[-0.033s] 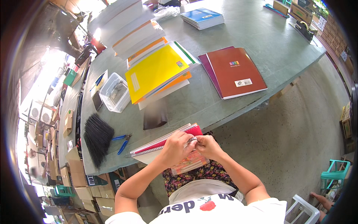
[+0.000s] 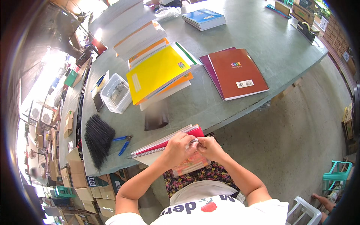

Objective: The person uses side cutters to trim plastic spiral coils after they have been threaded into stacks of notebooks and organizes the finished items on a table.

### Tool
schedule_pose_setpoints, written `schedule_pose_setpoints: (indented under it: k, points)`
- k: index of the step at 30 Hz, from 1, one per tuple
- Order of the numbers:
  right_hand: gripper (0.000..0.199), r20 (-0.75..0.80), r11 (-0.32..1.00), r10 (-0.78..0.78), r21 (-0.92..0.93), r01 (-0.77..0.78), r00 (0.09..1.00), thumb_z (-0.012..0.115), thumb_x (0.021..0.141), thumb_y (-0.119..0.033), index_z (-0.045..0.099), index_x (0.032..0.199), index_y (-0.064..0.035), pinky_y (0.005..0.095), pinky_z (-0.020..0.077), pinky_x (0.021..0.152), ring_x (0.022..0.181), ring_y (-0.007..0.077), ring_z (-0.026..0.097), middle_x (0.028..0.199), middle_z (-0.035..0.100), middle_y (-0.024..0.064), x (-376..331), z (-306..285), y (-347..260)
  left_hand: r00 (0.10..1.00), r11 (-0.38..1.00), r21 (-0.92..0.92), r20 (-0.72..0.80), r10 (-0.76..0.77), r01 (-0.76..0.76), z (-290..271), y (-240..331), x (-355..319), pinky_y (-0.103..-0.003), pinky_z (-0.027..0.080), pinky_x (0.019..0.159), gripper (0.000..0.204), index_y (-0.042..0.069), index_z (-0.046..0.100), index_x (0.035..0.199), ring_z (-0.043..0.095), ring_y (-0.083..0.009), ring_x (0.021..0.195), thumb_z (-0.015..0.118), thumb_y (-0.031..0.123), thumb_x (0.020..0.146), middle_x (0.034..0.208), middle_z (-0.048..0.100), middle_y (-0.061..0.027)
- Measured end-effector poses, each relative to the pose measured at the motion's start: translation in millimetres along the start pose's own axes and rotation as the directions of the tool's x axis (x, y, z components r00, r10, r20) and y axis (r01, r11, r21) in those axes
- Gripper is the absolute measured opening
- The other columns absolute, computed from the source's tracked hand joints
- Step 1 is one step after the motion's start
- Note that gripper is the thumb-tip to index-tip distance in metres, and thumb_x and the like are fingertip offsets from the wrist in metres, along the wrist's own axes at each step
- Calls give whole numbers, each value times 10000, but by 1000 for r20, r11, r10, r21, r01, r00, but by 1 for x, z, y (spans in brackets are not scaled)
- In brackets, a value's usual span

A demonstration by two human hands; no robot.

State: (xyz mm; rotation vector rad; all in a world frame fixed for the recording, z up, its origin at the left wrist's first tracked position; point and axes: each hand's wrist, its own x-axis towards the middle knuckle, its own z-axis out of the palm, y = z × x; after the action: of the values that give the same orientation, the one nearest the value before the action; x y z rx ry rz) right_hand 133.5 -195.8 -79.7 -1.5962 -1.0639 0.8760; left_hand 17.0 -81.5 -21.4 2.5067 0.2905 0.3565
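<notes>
A spiral notebook (image 2: 147, 157) with a white page showing and a wire coil along its edge lies across my lap, against the table's near edge. A red cover (image 2: 195, 132) shows just beyond my fingers. My left hand (image 2: 179, 148) is closed over the notebook's edge. Close against it, my right hand (image 2: 210, 147) has its fingers pinched together. A small greyish bit shows between the hands, too small to name. Under them lies an orange patterned sheet (image 2: 191, 165). Blue-handled cutting pliers (image 2: 124, 144) lie on the table beside a bundle of black coils (image 2: 98, 138).
The green table (image 2: 180, 108) bears a clear plastic box (image 2: 115, 93), a yellow notebook (image 2: 157, 73) in front of tall stacks, a brown notebook (image 2: 238, 73), and blue notebooks (image 2: 204, 19). A tape dispenser (image 2: 305, 30) stands far right. Plastic stools (image 2: 335, 172) are at lower right.
</notes>
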Motion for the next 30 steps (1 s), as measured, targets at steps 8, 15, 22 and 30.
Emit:
schedule_pose_setpoints:
  k: [8, 15, 22, 30]
  points:
    - [158, -73, 980, -96, -183, 81, 993, 582, 824, -179, 568, 810, -22, 456, 467, 588, 691, 394, 595, 706, 588, 206, -6, 7, -1, 965, 937, -237, 107, -237, 257, -8, -1, 7, -339, 495, 762, 207, 31, 666, 867, 623, -307, 832, 734, 110, 688, 842, 650, -139]
    - [155, 12, 985, -64, -158, 65, 998, 602, 786, -105, 603, 918, -23, 407, 481, 600, 696, 383, 595, 754, 611, 199, -4, -1, -13, 992, 993, -7, 40, -118, 119, -12, 5, 13, -301, 468, 665, 286, 79, 670, 962, 577, -216, 756, 756, 126, 693, 859, 615, -96]
    - [278, 152, 963, -240, -88, 255, 959, 683, 810, -150, 635, 1052, -21, 310, 484, 767, 879, 253, 648, 968, 665, 164, 18, -14, -43, 734, 64, -974, -120, 668, -218, -117, 105, -14, -381, 451, 763, 256, -41, 616, 949, 562, -309, 864, 601, 198, 858, 938, 589, -179]
    - [345, 358, 830, -55, -503, 243, 932, 635, 829, -318, 644, 1047, -50, 390, 471, 798, 950, 338, 605, 1004, 650, 169, 38, 22, -89, 838, -278, -914, -388, 383, -296, -111, 116, -71, -276, 461, 600, 364, -64, 675, 887, 621, -236, 721, 753, 267, 757, 812, 638, -166]
